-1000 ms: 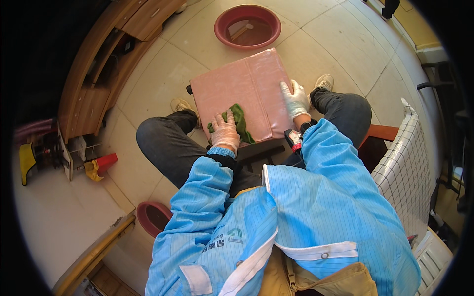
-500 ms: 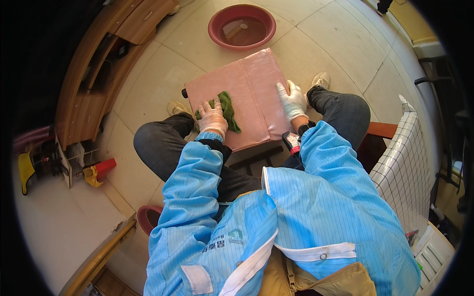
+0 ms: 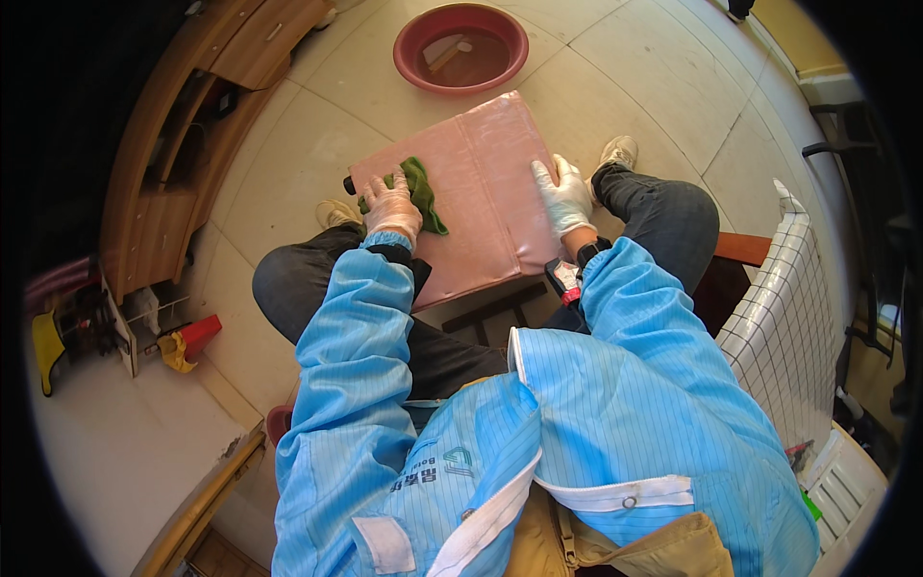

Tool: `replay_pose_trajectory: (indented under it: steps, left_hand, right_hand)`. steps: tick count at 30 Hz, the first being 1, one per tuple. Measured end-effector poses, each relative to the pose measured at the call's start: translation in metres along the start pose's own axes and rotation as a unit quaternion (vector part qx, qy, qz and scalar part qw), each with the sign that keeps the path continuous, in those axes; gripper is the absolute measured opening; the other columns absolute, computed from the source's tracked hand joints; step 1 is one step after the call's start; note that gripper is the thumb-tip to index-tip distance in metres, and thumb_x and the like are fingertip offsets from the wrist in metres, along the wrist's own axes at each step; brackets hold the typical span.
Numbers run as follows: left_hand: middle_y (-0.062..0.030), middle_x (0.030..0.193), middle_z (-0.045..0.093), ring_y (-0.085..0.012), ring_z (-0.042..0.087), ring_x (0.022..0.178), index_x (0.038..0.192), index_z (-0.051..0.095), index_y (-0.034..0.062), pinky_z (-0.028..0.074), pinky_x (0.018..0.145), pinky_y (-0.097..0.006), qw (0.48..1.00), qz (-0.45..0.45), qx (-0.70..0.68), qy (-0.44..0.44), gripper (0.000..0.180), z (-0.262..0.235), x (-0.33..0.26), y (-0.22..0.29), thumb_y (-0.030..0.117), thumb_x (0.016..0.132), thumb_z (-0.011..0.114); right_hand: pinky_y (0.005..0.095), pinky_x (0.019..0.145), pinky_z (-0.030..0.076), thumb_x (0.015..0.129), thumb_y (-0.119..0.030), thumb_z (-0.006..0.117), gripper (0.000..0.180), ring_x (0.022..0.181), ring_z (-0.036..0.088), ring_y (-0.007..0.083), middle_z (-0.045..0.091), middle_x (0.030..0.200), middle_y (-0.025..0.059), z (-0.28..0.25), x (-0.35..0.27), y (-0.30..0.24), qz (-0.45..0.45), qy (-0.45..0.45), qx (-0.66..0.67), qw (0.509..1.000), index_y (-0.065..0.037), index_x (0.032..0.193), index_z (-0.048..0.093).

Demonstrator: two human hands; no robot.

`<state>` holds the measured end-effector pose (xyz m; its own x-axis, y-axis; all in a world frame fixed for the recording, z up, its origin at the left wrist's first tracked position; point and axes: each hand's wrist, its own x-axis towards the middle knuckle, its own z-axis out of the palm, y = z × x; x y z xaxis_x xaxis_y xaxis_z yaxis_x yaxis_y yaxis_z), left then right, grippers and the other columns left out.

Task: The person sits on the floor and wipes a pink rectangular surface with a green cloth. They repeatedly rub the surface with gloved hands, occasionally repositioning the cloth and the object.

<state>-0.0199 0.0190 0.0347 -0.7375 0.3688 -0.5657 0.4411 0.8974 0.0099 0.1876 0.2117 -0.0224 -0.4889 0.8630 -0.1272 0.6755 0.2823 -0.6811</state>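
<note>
A pink flat panel (image 3: 481,192) lies across my knees, tilted away from me. My left hand (image 3: 392,204), in a thin glove, presses a green cloth (image 3: 419,190) against the panel's left part near its edge. On the panel's right edge rests my right hand (image 3: 565,194), also gloved, with the fingers spread flat and gripping the side. Blue sleeves cover both forearms.
A red basin (image 3: 461,43) with some water stands on the tiled floor beyond the panel. A wooden cabinet (image 3: 183,144) runs along the left. A white gridded rack (image 3: 788,327) stands at my right. Small red and yellow items (image 3: 187,341) lie on the floor at left.
My left hand has slid the green cloth from the panel's near middle up and leftward to its left edge. The right hand has stayed on the right edge.
</note>
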Motion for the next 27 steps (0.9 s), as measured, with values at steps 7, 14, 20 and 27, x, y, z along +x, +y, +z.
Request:
replay_pose_trajectory:
  steps: [7,14,20,27]
  left_hand:
    - [-0.0114,0.167,0.003,-0.0331,0.002,0.154,0.159,0.014,0.0297,0.028,0.118,-0.051,0.999,-0.03,-0.004,-0.013,0.087,-0.015,0.017,0.002,0.007,0.087,0.058]
    - [-0.0115,0.165,0.008,-0.0324,0.003,0.153,0.159,0.015,0.0273,0.028,0.12,-0.046,0.999,-0.042,0.022,0.001,0.086,-0.025,0.033,0.001,0.009,0.086,0.057]
    - [-0.0121,0.165,0.008,-0.0314,0.006,0.153,0.159,0.014,0.0273,0.026,0.121,-0.045,0.998,-0.064,0.014,-0.004,0.086,-0.029,0.044,0.002,0.01,0.087,0.057]
    - [-0.011,0.164,0.011,-0.0306,0.01,0.153,0.159,0.017,0.0249,0.029,0.12,-0.045,0.997,-0.077,0.019,0.005,0.084,-0.029,0.048,0.007,0.013,0.087,0.059]
  right_hand:
    - [0.0394,0.105,0.041,0.09,-0.06,0.059,0.075,0.124,0.054,0.036,0.056,0.134,0.0231,0.0,0.0,0.0,0.0,-0.005,0.003,1.0,0.001,0.134,0.055]
    - [0.0441,0.102,0.045,0.087,-0.067,0.055,0.08,0.122,0.055,0.0367,0.056,0.137,0.0176,0.0,0.0,0.0,0.006,0.001,-0.006,1.0,-0.005,0.136,0.056]
    - [0.0439,0.101,0.045,0.088,-0.067,0.055,0.079,0.122,0.055,0.036,0.056,0.136,0.0174,-0.002,-0.002,-0.003,0.008,0.0,-0.012,1.0,-0.004,0.136,0.056]
    - [0.0448,0.099,0.046,0.088,-0.066,0.055,0.076,0.119,0.057,0.0359,0.058,0.133,0.0168,-0.001,-0.003,-0.005,0.004,0.012,-0.024,1.0,-0.005,0.134,0.057]
